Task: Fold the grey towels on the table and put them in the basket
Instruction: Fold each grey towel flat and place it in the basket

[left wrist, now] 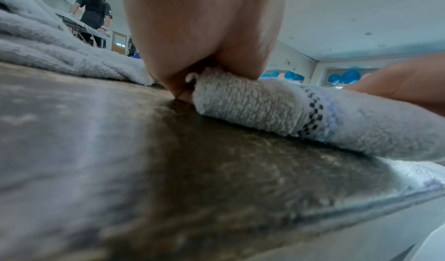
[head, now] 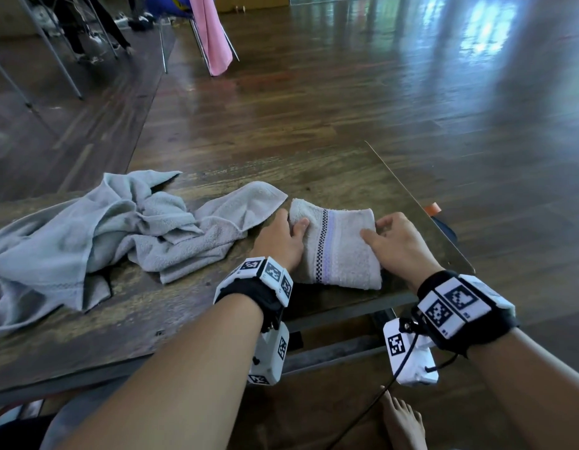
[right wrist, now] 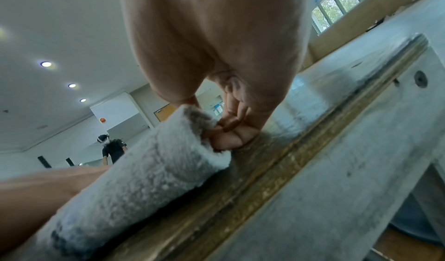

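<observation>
The folded towel (head: pixel 338 245) lies on the table (head: pixel 184 306) near its right corner, directly between both hands. The left hand (head: pixel 278 238) pinches its left edge and the right hand (head: pixel 400 241) its right edge, thumbs on top, fingers tucked under. The basket is out of view.

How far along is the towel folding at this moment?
Done: one folded towel lies on the table. In hand: the left hand and right hand grip its two ends. Left: the crumpled grey towels lie unfolded; nothing is visibly stowed, and no basket clearly shows.

L hand (head: pixel 279 237) + R hand (head: pixel 399 241) grip folded towel (head: pixel 338 245) sides; unfolded towels (head: pixel 96 228) left, on table (head: pixel 171 319).
</observation>
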`<state>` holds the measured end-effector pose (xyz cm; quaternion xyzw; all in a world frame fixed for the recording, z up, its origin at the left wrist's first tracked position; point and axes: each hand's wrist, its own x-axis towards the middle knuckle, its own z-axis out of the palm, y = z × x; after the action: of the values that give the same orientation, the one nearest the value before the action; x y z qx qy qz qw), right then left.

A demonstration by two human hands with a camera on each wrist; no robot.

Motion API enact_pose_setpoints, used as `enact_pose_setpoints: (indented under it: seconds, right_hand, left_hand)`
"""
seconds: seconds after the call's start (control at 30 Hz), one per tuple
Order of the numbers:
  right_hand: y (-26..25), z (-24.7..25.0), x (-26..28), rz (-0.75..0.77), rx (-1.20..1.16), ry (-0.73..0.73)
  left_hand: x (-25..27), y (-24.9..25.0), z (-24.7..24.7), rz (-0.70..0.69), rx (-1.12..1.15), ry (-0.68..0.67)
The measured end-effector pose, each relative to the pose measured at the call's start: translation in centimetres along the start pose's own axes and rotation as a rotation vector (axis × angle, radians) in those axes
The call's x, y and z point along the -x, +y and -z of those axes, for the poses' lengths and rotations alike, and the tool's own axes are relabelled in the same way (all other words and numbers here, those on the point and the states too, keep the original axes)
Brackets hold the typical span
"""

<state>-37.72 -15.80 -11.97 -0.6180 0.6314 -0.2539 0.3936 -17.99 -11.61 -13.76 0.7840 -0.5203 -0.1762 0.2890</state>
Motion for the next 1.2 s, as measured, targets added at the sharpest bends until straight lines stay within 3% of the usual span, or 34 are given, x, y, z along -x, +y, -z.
enact_pose_setpoints:
  seconds: [0.13,0.23,0.33,0.37,0.47,0.5,0.53,0.63,0.7,0.77,0.87,1.0,1.2]
  right_hand:
    - [0.2,0.1,0.3,0.232,0.269,0.021]
    - [0.0,0.2,0.4,0.391,0.501,-0.117]
    - [-0.2,0.0,0.8,0.374,0.628,-0.137]
    - [-0.3,0.0,0.9,0.372,0.658,-0.110]
    - [-0.5,0.4,1.3,0.337,0.709,-0.107]
    - [-0.6,0.5,1.4,0.313,0.671,-0.136]
    - [-0.7,0.6,1.6,0.288,0.603,-0.160]
    - [-0.7,0.6,2.5,0.296,0.482,-0.136]
    - [-0.5,0.8,3.2,0.356,0.482,-0.096]
    - [0.0,1.2,3.8,0.403,0.469,-0.087]
    - [0.9,2.0,4.7,0.453,0.496,-0.084]
    - [1.9,2.1,5.8,0.501,0.513,-0.169]
    - [2.3,1.4,6.1,0.440,0.447,-0.253]
  left_hand:
    - [-0.4,0.6,0.0,0.133,-0.005,-0.034]
    - [-0.1,1.0,1.0,0.233,0.201,-0.165]
    - [1.1,1.0,1.7,0.116,0.234,-0.226]
    - [1.5,0.8,1.9,0.045,0.165,-0.173]
    - [2.2,0.4,2.9,-0.190,-0.150,0.280]
    - [2.5,0.3,3.2,-0.251,-0.199,0.367]
    - [2.9,0.3,3.4,-0.299,-0.205,0.346]
    - [4.6,0.0,2.7,-0.323,-0.309,0.008]
    - [5.4,-0.1,2.3,-0.304,-0.417,-0.109]
    - [5.8,0.4,2.8,-0.312,-0.451,-0.144]
    - [6.0,1.4,3.4,-0.433,-0.371,-0.158]
    - [7.4,2.0,2.0,-0.523,-0.345,-0.322]
    - [7.9,2.3,1.3,-0.549,-0.089,-0.203]
